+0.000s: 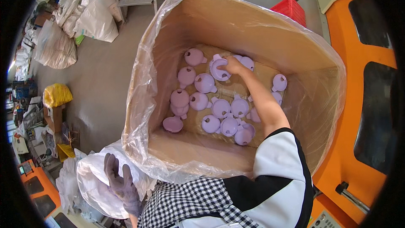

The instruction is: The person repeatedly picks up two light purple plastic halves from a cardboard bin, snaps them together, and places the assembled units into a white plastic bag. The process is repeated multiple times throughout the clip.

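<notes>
Funnels, small and lilac, lie scattered over the floor of a big cardboard box lined with clear plastic sheet. The right hand reaches deep into that box, arm stretched long and nearly straight from a white and black sleeve, knuckles up, fingers curled down on one funnel near the far wall; the grip looks closed on its rim, though the fingertips are hidden. More funnels sit in a loose cluster nearer the person, just left of the forearm. The left hand wears a purple-grey glove and hangs outside the box, low at its near left corner, fingers spread and upright, holding nothing, in front of a white plastic bag. An orange machine stands right of the box.
</notes>
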The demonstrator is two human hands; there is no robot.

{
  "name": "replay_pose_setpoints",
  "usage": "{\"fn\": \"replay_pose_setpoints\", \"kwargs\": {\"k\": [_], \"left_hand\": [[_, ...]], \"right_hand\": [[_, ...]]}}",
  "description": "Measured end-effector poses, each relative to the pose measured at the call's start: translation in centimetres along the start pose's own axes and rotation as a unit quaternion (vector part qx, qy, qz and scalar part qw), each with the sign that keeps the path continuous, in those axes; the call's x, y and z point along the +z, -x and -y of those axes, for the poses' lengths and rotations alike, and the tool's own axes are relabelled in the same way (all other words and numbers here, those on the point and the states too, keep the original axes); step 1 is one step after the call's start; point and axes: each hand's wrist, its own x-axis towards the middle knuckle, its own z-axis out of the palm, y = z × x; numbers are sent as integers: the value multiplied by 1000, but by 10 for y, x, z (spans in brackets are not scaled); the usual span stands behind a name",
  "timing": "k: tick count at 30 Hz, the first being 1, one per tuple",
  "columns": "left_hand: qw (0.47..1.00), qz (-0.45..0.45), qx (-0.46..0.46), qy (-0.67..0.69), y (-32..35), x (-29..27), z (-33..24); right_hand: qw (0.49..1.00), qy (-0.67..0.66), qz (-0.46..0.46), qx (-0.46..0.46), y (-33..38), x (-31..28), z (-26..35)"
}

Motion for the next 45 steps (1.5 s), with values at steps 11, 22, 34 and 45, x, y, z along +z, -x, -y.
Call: {"fn": "replay_pose_setpoints", "kwargs": {"k": [11,22,34,45], "left_hand": [[998,40,57,-7,-1,12,-11],[997,33,58,-31,5,6,-6],[998,30,32,-41,15,-9,0],[997,52,16,-60,21,-12,-1]], "right_hand": [[953,277,-50,-114,50,113,69],[948,206,-143,-194,71,146,86],[961,-25,57,-271,124,186,106],[995,-10,-62,-79,112,193,113]]}}
